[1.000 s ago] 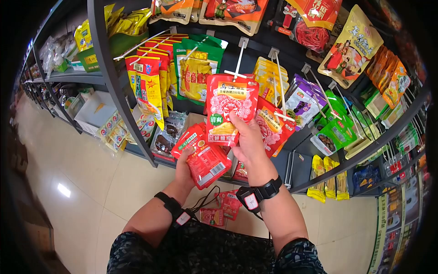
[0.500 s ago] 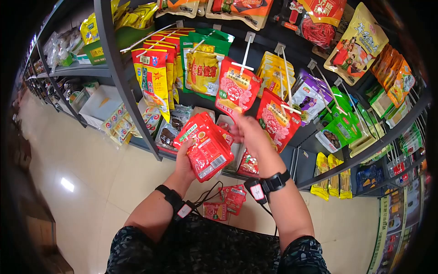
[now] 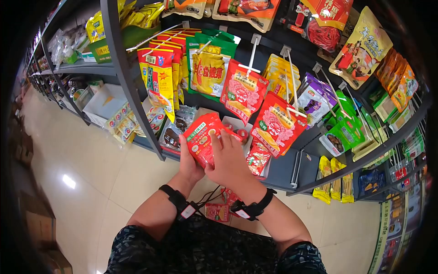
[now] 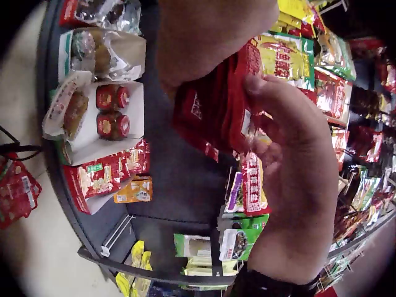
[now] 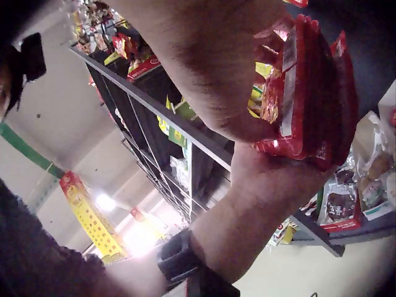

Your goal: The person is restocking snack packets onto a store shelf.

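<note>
My left hand grips a stack of red snack packets from below, at chest height before the rack. My right hand lies over the top of the stack, and its fingers curl over the far edge of the packets. The right wrist view shows the stack edge-on, pressed between both hands. A matching red packet hangs on a white peg just above, apart from both hands. A second one hangs to its right.
Dark shelving with pegs carries yellow-red packets, green packets, purple packets and light green ones. A lower shelf holds white cartons with small jars. More red packets lie on the tiled floor.
My right hand let go of the red packet now hanging on the peg and dropped onto the stack. The left hand kept holding the stack.
</note>
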The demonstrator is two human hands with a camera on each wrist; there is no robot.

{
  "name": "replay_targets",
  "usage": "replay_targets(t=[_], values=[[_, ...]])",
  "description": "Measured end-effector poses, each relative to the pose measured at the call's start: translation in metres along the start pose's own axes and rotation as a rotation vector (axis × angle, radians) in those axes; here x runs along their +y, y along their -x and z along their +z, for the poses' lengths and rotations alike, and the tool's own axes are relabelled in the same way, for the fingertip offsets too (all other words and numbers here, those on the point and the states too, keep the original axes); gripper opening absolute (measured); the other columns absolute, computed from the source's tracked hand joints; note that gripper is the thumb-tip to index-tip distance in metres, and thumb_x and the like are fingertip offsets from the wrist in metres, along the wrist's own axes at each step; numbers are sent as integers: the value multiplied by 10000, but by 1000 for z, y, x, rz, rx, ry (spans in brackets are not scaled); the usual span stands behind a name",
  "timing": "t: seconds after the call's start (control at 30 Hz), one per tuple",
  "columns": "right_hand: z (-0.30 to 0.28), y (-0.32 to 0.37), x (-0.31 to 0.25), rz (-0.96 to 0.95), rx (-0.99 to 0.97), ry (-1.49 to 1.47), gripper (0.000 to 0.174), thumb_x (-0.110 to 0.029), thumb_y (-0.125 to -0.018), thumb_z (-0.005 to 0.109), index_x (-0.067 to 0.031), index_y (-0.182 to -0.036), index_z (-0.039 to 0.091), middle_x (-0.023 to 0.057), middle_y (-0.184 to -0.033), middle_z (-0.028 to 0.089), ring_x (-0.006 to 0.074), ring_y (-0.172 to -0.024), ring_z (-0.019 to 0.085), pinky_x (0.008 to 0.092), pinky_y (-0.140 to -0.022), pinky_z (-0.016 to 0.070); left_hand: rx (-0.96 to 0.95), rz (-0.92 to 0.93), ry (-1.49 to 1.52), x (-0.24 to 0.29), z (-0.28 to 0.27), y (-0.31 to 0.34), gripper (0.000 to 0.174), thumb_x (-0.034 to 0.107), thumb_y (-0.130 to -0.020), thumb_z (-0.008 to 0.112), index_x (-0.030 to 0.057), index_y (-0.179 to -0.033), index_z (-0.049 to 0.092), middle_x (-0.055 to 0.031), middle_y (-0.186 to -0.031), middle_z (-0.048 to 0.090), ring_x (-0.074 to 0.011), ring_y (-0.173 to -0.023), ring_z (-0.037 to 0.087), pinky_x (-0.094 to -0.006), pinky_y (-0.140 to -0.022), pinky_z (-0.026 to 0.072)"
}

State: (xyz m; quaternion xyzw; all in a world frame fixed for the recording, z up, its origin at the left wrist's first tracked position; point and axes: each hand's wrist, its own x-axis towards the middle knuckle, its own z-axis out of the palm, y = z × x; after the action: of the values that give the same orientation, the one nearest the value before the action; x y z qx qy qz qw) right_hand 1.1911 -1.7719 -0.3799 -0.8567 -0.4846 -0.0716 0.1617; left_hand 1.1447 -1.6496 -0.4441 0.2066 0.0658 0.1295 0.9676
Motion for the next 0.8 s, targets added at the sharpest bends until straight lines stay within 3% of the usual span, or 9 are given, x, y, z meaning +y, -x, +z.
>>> replay_targets(t=[0.07,0.17,0.5,0.67,0.8], values=[[-5,2,-3,-6,-38,72,917,-339,-680,770,32,-1413,362,320,-1425,350,460,-1342,342,548,-1088,299,-24,-19,-9,3,4,2,929,804,-871,205,82,-1411,427,-156,-1415,491,-319,-1284,499,-470,-1081,393],[-4,7,-6,-41,-63,129,922,-299,-683,741,38,-1435,327,357,-1447,302,470,-1373,305,617,-1108,234,-17,-71,45,4,10,7,958,821,-856,187,83,-1422,416,-161,-1437,468,-325,-1309,472,-485,-1098,367],[-2,3,18,-134,-43,-234,796,-404,-767,676,-19,-1413,416,381,-1431,324,496,-1372,298,593,-1114,246,-153,-43,93,12,3,1,982,832,-845,167,81,-1440,386,-173,-1442,455,-341,-1321,455,-503,-1107,350],[-10,14,-9,-106,-69,113,804,-370,-793,663,-20,-1448,354,398,-1438,285,517,-1360,301,614,-1086,280,-106,-79,98,14,6,3,1005,842,-835,153,76,-1448,372,-190,-1435,458,-363,-1311,462,-513,-1099,367],[-7,12,-9,-95,-106,161,820,-362,-780,690,-2,-1438,359,390,-1437,292,510,-1352,321,610,-1090,275,-130,-67,85,13,1,-1,1008,842,-835,151,74,-1452,365,-200,-1441,447,-372,-1314,456,-517,-1098,368]])
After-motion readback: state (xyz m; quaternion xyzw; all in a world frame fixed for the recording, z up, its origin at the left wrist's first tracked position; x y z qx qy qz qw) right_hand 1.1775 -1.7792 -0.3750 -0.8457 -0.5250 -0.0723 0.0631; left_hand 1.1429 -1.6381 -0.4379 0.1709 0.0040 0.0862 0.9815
